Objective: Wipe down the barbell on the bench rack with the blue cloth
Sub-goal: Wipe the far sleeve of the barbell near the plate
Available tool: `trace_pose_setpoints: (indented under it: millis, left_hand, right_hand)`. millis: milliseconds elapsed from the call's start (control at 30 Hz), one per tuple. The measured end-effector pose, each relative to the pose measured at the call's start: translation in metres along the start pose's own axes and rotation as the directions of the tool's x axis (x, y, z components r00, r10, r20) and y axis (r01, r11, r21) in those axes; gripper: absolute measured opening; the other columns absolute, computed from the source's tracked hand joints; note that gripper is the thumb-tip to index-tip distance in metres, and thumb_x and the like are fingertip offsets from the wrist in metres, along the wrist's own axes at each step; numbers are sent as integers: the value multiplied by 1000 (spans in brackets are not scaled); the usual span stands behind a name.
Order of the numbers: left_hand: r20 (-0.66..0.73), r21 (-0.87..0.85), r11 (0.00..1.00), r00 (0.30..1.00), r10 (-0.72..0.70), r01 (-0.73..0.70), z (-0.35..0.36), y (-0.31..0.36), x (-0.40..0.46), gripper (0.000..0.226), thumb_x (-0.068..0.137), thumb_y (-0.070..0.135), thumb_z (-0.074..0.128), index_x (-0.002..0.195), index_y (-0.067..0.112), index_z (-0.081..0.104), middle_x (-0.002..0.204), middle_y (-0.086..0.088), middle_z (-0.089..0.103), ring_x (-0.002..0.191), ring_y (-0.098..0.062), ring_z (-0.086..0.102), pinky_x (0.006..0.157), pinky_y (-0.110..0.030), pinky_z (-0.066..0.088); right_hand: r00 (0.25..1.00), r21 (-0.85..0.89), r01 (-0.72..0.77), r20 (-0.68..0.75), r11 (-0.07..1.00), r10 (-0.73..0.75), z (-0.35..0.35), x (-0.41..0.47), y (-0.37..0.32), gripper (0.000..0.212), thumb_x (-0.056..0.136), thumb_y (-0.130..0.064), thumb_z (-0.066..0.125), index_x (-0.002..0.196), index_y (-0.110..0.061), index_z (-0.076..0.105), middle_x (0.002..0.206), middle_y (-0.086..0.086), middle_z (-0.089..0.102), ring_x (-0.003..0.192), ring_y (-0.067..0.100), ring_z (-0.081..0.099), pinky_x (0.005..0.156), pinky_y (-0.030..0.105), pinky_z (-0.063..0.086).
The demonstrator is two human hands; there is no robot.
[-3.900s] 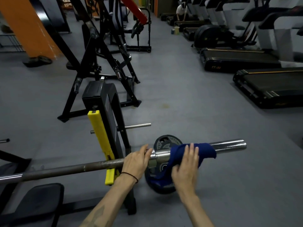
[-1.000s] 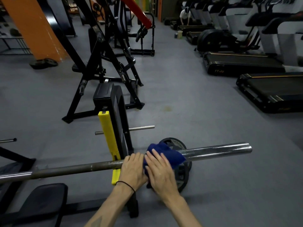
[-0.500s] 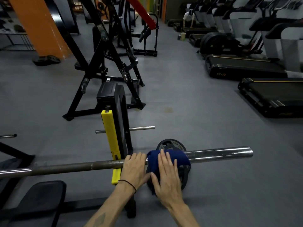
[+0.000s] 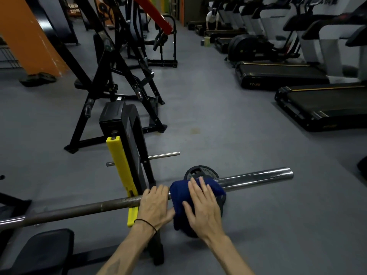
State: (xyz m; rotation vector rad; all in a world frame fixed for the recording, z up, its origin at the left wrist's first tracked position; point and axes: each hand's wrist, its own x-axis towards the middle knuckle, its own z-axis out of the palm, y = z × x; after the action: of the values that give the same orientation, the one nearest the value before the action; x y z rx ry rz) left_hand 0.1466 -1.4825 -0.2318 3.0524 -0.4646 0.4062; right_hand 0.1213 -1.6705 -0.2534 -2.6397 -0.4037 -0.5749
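Gripping one barbell (image 4: pixel 258 178), left hand (image 4: pixel 154 205); right hand (image 4: pixel 204 205) flat-fingered on one blue cloth (image 4: pixel 178 195).

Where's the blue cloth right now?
In the head view, low and just right of centre, the blue cloth is draped over the barbell, with the right hand pressing on it and the left hand right beside it.

Reaching forward with both bare forearms. Left hand (image 4: pixel 154 206) curling over the barbell (image 4: pixel 79 208), thin band at the wrist. Right hand (image 4: pixel 202 207) pressing flat, fingers straight, on the blue cloth (image 4: pixel 179 195).
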Motion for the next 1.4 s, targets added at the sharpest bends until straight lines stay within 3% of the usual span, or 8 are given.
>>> trace_pose_setpoints:
  millis: [100,233,433,667,867,967,1133,1400]
  left_hand:
    - [-2,3,1000,1000,5,-5,-2,1,0,36,75,55,50,84,22,57,75,2,55,63,-20,52,60,-36,44]
    - [31,22,1000,999,8,-8,-5,-1,0,32,73,51,48,85,23,56,77,3,56,64,-19,52,61,-35,44]
    - [110,-39,996,991,-81,86,-10,5,0,45,78,66,46,90,23,55,82,3,54,72,-20,51,70,-37,45]
    - [79,2,997,994,-76,76,-10,3,2,32,72,46,40,82,22,58,74,2,57,63,-20,54,60,-35,45]
    - [207,-53,992,973,-103,116,-14,4,2,55,81,73,38,101,25,53,93,4,55,84,-19,53,78,-36,40]
    - [259,-46,995,963,-76,91,-20,-1,3,55,84,73,40,109,25,50,104,4,55,95,-19,53,84,-34,38]
    - [286,-27,997,956,-67,78,-25,-13,8,58,81,81,30,100,29,49,102,7,62,90,-15,59,78,-31,41]
    - [270,-252,966,953,134,-64,-33,-33,2,72,95,71,37,146,21,41,131,1,56,115,-16,54,99,-30,41]
  right_hand:
    - [998,38,47,27,998,-48,9,-8,-28,67,104,-45,45,161,-12,32,171,2,22,160,24,13,127,49,11]
    - [978,27,193,73,981,-195,12,-12,-38,61,107,-43,40,161,-14,34,173,-3,18,160,21,14,122,50,20]
    - [999,128,-18,-33,992,23,5,1,-17,67,106,-43,42,162,-8,29,170,4,25,159,19,17,125,45,19]
    - [957,7,276,88,961,-275,11,-10,-32,66,109,-49,37,161,-9,32,172,4,21,158,18,18,124,44,21]
    - [990,159,-121,-47,980,130,11,-2,-17,66,109,-49,32,162,-8,29,171,2,21,159,19,16,128,41,14]
    - [993,212,-113,-17,971,120,14,-7,-25,74,107,-53,35,163,-6,23,173,4,17,160,22,13,130,39,6]
    - [984,133,147,78,980,-158,6,-10,-14,70,108,-46,40,163,-6,23,173,6,16,159,23,14,128,41,12]
    - [998,244,-63,35,968,56,11,-4,-31,74,108,-53,35,164,-8,19,173,4,14,160,21,10,129,41,4]
